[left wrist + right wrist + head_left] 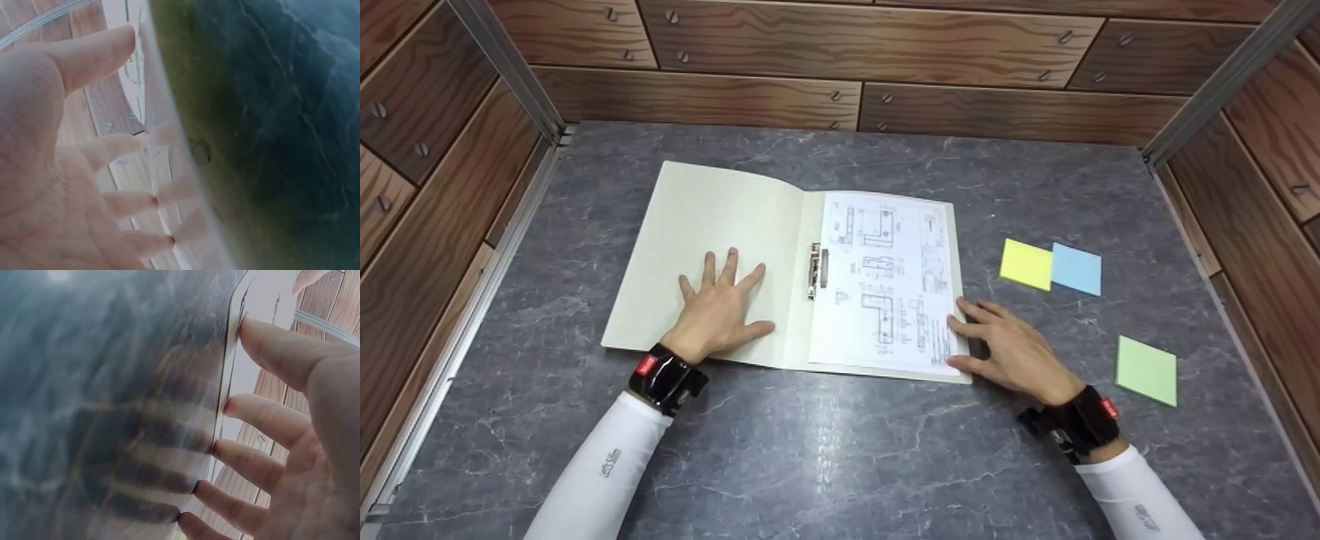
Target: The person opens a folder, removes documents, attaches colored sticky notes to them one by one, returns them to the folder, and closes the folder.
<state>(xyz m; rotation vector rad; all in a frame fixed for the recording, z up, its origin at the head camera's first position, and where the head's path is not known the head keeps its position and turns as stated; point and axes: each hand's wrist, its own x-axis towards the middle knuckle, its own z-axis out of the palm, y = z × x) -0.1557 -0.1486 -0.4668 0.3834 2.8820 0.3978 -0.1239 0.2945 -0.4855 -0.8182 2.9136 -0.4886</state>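
Note:
A cream file folder [712, 210] lies opened flat on the table. Its right side bears a white sheet with technical drawings [911, 262], beside a metal clip [814, 270] near the fold. My left hand [716, 315] rests on the bare left cover, fingers spread; its wrist view shows the palm and fingers [90, 62] over the folder's edge. At the folder's right edge is my right hand [1012, 349], thumb and index finger touching the sheet's lower right margin. In the right wrist view its fingers [247, 455] are loosely extended along the edge, some touching the table.
To the right of the folder lie a yellow sticky-note pad [1026, 264] and a blue pad [1076, 268] side by side. A green pad [1146, 371] is nearer the front right. Wood-patterned walls [780, 37] border the grey marbled table [825, 465] at the back and sides.

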